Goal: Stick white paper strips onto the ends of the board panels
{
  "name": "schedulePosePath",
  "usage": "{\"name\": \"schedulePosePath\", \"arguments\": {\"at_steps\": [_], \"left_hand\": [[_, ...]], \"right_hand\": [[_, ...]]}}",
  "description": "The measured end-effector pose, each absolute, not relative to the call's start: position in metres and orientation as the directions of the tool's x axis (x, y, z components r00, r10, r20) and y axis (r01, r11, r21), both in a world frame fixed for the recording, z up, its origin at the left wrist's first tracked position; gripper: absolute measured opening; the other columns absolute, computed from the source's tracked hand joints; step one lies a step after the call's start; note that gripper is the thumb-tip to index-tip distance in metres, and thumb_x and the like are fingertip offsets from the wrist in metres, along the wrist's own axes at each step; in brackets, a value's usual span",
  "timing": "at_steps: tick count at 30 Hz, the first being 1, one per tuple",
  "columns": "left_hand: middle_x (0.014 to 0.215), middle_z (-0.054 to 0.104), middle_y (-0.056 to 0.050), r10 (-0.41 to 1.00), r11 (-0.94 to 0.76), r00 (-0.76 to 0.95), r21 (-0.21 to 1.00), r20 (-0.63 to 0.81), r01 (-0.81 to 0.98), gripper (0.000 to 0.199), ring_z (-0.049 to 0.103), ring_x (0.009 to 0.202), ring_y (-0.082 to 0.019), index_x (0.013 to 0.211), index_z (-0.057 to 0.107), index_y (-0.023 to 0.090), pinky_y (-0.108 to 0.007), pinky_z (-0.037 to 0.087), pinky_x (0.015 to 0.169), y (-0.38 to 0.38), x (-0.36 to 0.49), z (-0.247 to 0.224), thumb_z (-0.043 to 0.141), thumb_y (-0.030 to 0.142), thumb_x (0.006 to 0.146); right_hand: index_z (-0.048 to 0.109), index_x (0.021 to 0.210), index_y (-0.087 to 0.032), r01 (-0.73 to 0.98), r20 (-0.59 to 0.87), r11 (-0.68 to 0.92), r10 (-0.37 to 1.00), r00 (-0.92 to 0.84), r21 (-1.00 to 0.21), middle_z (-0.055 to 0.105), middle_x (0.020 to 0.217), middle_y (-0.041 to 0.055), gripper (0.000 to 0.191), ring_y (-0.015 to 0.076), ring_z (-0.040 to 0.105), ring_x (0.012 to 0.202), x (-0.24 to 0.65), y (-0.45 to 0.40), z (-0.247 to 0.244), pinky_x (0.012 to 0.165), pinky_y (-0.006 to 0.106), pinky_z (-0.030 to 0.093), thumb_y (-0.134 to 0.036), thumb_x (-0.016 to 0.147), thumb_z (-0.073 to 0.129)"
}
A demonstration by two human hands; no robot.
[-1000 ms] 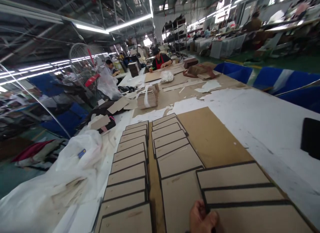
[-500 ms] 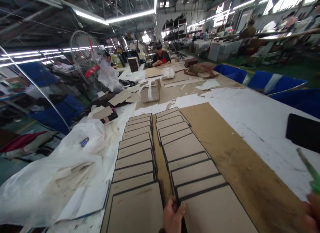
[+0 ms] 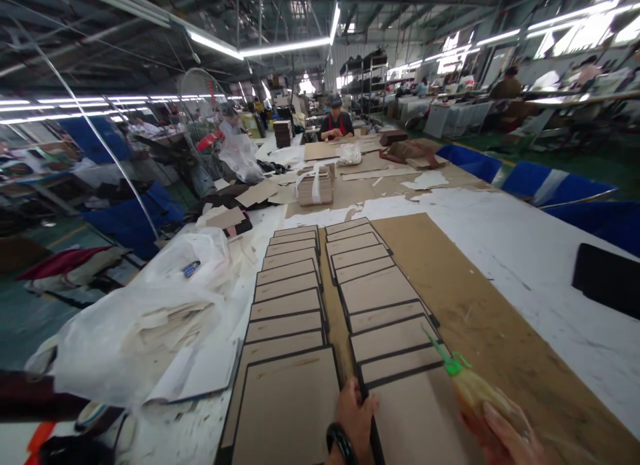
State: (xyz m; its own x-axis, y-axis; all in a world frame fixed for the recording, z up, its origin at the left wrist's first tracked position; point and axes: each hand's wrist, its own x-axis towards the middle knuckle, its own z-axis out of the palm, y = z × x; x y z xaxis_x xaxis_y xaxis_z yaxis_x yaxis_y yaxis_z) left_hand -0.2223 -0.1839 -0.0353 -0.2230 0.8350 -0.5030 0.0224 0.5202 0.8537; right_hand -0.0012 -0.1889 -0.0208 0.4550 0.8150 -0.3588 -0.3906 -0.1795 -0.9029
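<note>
Two rows of overlapping beige panels with black edges run away from me, a left row (image 3: 287, 392) and a right row (image 3: 405, 405). My left hand (image 3: 354, 412), a dark band at its wrist, grips the left edge of the nearest panel in the right row between thumb and fingers. In my right hand (image 3: 505, 428) is a squeeze bottle (image 3: 475, 392) with yellowish contents and a green nozzle. The bottle leans over the right row, its tip pointing up and to the left. Brownish streaks mark several panels.
Under the panels lies a brown board (image 3: 460, 298) on the white table (image 3: 505, 232). Plastic bags with scraps (image 3: 125, 338) lie left; a black flat piece (image 3: 607, 278) lies right. A tied stack (image 3: 315, 186) and a seated person (image 3: 337, 122) are farther off. Blue bins (image 3: 565, 182) stand right.
My right hand has brought the squeeze bottle in from the far right to above the right row. My left hand stays at the panel's edge. The view has turned slightly left.
</note>
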Motion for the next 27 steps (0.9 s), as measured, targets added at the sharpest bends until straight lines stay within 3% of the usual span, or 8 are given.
{"name": "schedulePosePath", "arguments": {"at_steps": [3,6,11,15,19,27], "left_hand": [[0.081,0.064,-0.003,0.829,0.546,-0.227,0.828,-0.512,0.127,0.024,0.059,0.085,-0.022,0.08,0.054,0.023,-0.029,0.045,0.076,-0.187,-0.225,-0.035,0.066,0.032,0.062],[0.083,0.063,-0.004,0.826,0.56,-0.224,0.797,-0.517,0.226,0.025,0.058,0.087,-0.023,0.083,0.055,0.022,-0.03,0.043,0.08,-0.189,-0.231,-0.033,0.065,0.029,0.062],[0.109,0.059,-0.013,0.836,0.549,-0.264,0.756,-0.482,0.358,0.047,0.054,0.101,-0.023,0.11,0.049,0.012,-0.031,0.04,0.088,-0.184,-0.242,-0.025,0.056,0.023,0.066],[0.115,0.057,-0.019,0.834,0.55,-0.211,0.804,-0.51,0.226,0.057,0.058,0.096,-0.022,0.121,0.039,0.005,-0.031,0.044,0.085,-0.172,-0.247,-0.024,0.053,0.027,0.07],[0.097,0.064,-0.013,0.828,0.553,-0.163,0.829,-0.537,0.076,0.057,0.062,0.085,-0.021,0.117,0.042,0.008,-0.03,0.048,0.076,-0.163,-0.249,-0.032,0.06,0.031,0.069],[0.092,0.065,-0.008,0.798,0.59,-0.249,0.795,-0.549,0.138,0.036,0.06,0.087,-0.022,0.093,0.057,0.015,-0.031,0.046,0.078,-0.158,-0.241,-0.022,0.068,0.027,0.061]], "right_hand": [[0.062,0.099,-0.024,-0.543,-0.467,-0.218,0.801,0.375,-0.811,0.069,0.093,0.0048,0.052,0.0292,0.064,0.092,0.0,-0.183,-0.024,0.079,0.039,0.055,-0.034,0.051,0.079],[0.061,0.102,-0.023,-0.571,-0.469,-0.188,0.789,0.397,-0.799,0.068,0.097,0.0041,0.052,0.0258,0.063,0.092,0.007,-0.175,-0.029,0.078,0.035,0.056,-0.032,0.054,0.078],[0.064,0.09,-0.02,-0.572,-0.448,-0.134,0.771,0.453,-0.809,0.068,0.092,0.0032,0.036,0.0214,0.064,0.09,0.032,-0.15,-0.034,0.083,0.032,0.053,-0.034,0.059,0.074],[0.065,0.086,-0.02,-0.566,-0.468,-0.167,0.766,0.441,-0.807,0.068,0.092,0.0016,0.031,0.0199,0.061,0.094,0.049,-0.124,-0.038,0.083,0.028,0.052,-0.032,0.058,0.074],[0.065,0.079,-0.021,-0.545,-0.478,-0.221,0.786,0.391,-0.809,0.069,0.094,0.0017,0.025,0.0227,0.06,0.097,0.048,-0.108,-0.047,0.083,0.035,0.052,-0.034,0.06,0.072],[0.065,0.096,-0.021,-0.445,-0.467,-0.322,0.842,0.269,-0.836,0.069,0.097,0.0028,0.035,0.0263,0.061,0.096,0.041,-0.097,-0.062,0.081,0.04,0.053,-0.039,0.067,0.067]]}}
